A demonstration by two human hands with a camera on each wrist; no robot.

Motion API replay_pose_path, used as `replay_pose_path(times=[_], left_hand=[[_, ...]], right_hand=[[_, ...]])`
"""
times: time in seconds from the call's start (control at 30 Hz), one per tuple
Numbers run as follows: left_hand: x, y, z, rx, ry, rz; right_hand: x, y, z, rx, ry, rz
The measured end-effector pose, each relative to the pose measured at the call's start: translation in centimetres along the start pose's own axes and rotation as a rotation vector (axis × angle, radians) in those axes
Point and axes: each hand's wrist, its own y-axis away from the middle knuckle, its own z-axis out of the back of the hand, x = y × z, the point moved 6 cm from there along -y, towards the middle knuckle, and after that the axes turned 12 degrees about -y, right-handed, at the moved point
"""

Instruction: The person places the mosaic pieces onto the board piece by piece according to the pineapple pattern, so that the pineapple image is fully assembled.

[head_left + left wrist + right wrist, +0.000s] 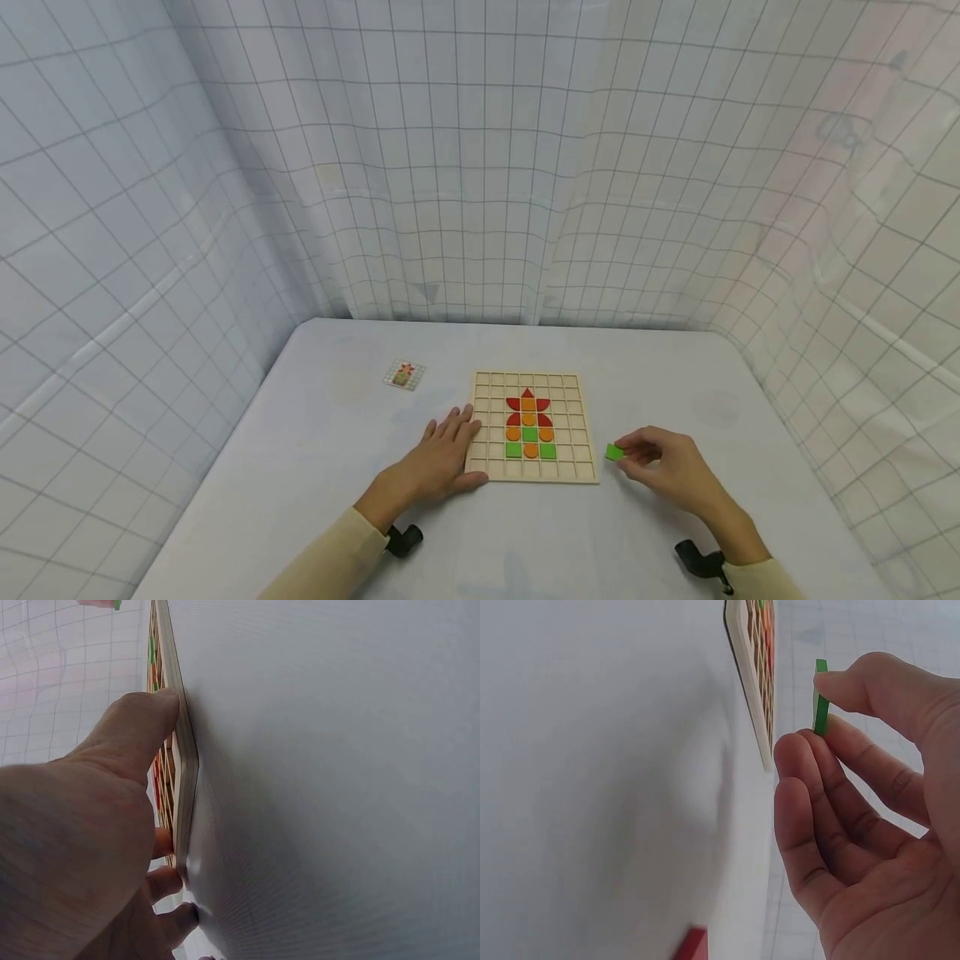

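A square wooden grid board point(570, 472) lies on the table, with red, orange and green tiles set in its middle columns. My left hand point(438, 462) rests against its left side, fingers straight and spread; in the left wrist view the thumb point(154, 712) touches the board's near edge. Just off the board's right edge, my right hand point(667, 467) pinches a green square tile point(613, 452) between thumb and fingers. The right wrist view shows that green tile point(821, 697) on edge, raised above the table.
A small card point(405, 374) with a printed coloured pattern lies beyond the left hand. A red piece point(694, 945) shows partly at the bottom of the right wrist view. White gridded curtains point(465, 167) stand behind the table and along both sides.
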Motion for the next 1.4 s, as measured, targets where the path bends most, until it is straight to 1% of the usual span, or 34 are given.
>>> replay_pose_path(times=[0.13,0.3,0.53,0.77,1.07,1.4], left_hand=[[-0.1,0.1,0.2,-0.002,0.006,0.002],[-0.2,0.1,0.2,0.002,0.009,0.001],[-0.1,0.0,0.3,0.005,0.003,0.000],[-0.2,0.0,0.5,0.015,0.012,0.002],[-0.3,0.1,0.5,0.014,0.022,0.007],[0.0,-0.2,0.3,0.013,0.015,0.003]], right_hand=[[0.4,-0.9,-1.2,0.037,0.000,0.000],[1.1,-1.8,-2.7,0.079,-0.011,0.030],[2.3,-2.7,-4.7,0.146,0.001,0.099],[3.5,-3.2,-6.8,0.198,-0.029,0.176],[4.4,-3.7,-8.9,0.252,-0.030,0.165],[4.6,-3.8,-9.8,0.258,0.041,0.184]])
